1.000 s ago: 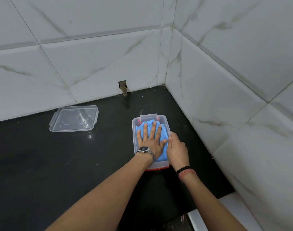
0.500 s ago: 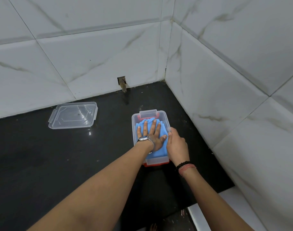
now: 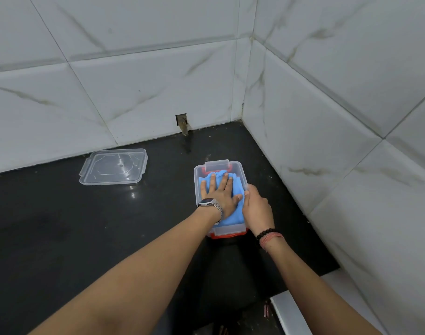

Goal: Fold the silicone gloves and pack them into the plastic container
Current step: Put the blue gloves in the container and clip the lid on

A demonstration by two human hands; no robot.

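Observation:
A clear plastic container (image 3: pixel 217 166) with red clips stands on the black counter near the right wall. Blue silicone gloves (image 3: pixel 237 186) lie folded inside it. My left hand (image 3: pixel 218 194), with a watch on the wrist, lies flat on the gloves, fingers spread, pressing down. My right hand (image 3: pixel 256 206) rests against the container's right rim, fingers curled at the edge of the gloves. Most of the gloves are hidden under my left hand.
The container's clear lid (image 3: pixel 113 166) lies flat on the counter (image 3: pixel 61 226) to the left, by the back wall. Tiled walls meet in a corner behind and to the right. A small hole (image 3: pixel 182 120) sits low in the back wall. The counter ends at the lower right.
My left hand has shifted slightly on the gloves, still pressing them down. My right hand stays at the container's right side. The view has tilted a little.

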